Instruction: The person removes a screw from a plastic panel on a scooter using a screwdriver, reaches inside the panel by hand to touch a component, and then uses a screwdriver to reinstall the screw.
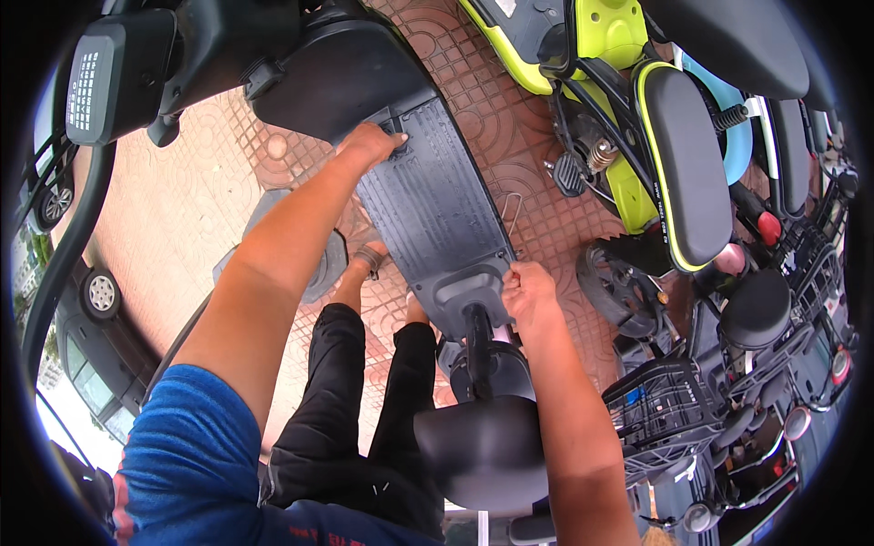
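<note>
Below me, the ribbed black footboard panel (pixel 437 191) of a scooter lies between my arms. At its far left corner, my left hand (pixel 367 144) is closed around the edge. One fingertip rests by a dark recess there, and the other fingers are mostly hidden. My right hand (pixel 530 291) is closed in a fist at the panel's near right corner, beside a small fastener. What its curled fingers hold, if anything, is hidden. Nearer to me, a smooth black section with a recess (pixel 464 287) adjoins the panel, and a black saddle (pixel 482 446) sits closer still.
A lime-green scooter (pixel 624 187) with a dark grey seat (pixel 687 164) stands close on the right. Behind it are several parked bikes and a black wire basket (pixel 660 409). Brick-patterned paving (pixel 455 45) runs underneath. A dark car (pixel 91 337) stands at the left.
</note>
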`<state>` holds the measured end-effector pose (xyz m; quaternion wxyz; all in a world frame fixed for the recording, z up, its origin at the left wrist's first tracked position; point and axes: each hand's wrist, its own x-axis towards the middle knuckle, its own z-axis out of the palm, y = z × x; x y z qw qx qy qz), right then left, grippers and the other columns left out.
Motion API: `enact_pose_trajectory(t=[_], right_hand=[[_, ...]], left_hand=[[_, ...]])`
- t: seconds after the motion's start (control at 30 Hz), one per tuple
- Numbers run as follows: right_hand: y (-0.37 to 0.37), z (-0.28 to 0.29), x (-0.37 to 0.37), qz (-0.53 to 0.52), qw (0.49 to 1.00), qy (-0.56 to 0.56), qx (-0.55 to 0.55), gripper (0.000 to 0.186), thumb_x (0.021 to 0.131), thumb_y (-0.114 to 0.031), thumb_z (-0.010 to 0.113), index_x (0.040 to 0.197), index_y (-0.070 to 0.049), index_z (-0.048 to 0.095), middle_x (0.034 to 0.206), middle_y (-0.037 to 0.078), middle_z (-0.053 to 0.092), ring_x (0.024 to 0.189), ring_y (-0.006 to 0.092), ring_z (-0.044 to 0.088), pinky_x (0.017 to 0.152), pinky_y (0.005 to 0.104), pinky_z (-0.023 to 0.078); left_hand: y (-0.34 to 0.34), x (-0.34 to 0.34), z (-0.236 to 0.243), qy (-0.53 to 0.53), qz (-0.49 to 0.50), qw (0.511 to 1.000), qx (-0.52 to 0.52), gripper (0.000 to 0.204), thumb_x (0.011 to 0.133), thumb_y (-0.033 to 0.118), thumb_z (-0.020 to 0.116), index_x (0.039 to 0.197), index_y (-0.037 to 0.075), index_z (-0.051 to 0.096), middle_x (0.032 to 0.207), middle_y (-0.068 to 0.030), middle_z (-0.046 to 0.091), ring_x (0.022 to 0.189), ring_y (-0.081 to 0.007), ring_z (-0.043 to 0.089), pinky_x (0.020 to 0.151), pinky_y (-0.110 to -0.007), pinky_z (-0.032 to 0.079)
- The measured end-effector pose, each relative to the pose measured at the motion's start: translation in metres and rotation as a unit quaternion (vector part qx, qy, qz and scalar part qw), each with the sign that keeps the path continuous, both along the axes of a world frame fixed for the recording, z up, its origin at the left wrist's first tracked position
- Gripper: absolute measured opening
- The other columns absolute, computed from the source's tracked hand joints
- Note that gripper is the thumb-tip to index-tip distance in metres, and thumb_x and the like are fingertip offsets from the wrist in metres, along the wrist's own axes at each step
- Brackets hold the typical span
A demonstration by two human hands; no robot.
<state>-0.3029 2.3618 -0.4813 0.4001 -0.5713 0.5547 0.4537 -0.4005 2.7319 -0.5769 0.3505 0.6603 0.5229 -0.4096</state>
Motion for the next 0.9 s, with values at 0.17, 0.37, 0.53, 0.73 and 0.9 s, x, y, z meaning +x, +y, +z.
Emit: enact_pose_trajectory(t=[0.17,0.37,0.53,0.73,0.9], right_hand=[[-0.017,-0.008,0.016,0.068,0.994,0.085,0.022,0.024,0.097,-0.006,0.065,0.076,-0.007,0.055,0.068,0.005,0.055,0.049,0.0087,0.044,0.041,0.0217,0.027],[0.051,0.137,0.026,0.474,0.838,-0.246,0.114,0.036,0.100,-0.018,0.068,0.124,0.009,0.071,0.102,0.019,0.077,0.086,0.0280,0.074,0.078,0.0385,0.059],[0.095,0.311,-0.055,0.452,0.771,-0.394,0.215,0.055,0.101,-0.015,0.072,0.148,0.007,0.054,0.123,0.031,0.070,0.111,0.0440,0.072,0.095,0.0462,0.057],[0.083,0.270,-0.206,0.386,0.806,-0.401,0.203,0.055,0.101,-0.013,0.072,0.150,0.004,0.052,0.112,0.022,0.069,0.097,0.0374,0.072,0.085,0.0437,0.059],[0.084,0.224,-0.261,0.351,0.844,-0.389,0.118,0.053,0.103,-0.014,0.071,0.149,0.004,0.051,0.113,0.021,0.070,0.098,0.0362,0.072,0.090,0.0457,0.058]], left_hand=[[-0.015,-0.002,-0.001,-0.020,-0.036,0.997,0.061,0.084,0.096,0.073,0.063,0.130,-0.004,0.072,0.134,-0.0171,0.073,0.129,-0.0318,0.069,0.105,-0.042,0.054],[-0.019,-0.044,0.012,-0.166,-0.059,0.983,0.057,0.079,0.098,0.072,0.062,0.117,-0.003,0.076,0.114,-0.0189,0.077,0.111,-0.0310,0.074,0.098,-0.043,0.055],[-0.090,-0.100,0.062,-0.355,0.433,0.716,-0.416,0.026,0.103,0.005,0.062,0.127,-0.002,0.069,0.126,-0.0149,0.074,0.117,-0.0286,0.072,0.104,-0.040,0.057],[-0.152,-0.129,0.092,-0.340,0.445,0.663,-0.497,0.033,0.099,-0.007,0.062,0.132,-0.005,0.067,0.136,-0.0184,0.070,0.132,-0.0330,0.067,0.117,-0.045,0.051],[-0.156,-0.137,0.087,-0.301,0.448,0.655,-0.529,0.034,0.101,-0.005,0.061,0.135,-0.006,0.066,0.140,-0.0221,0.069,0.133,-0.0345,0.067,0.118,-0.045,0.051]])
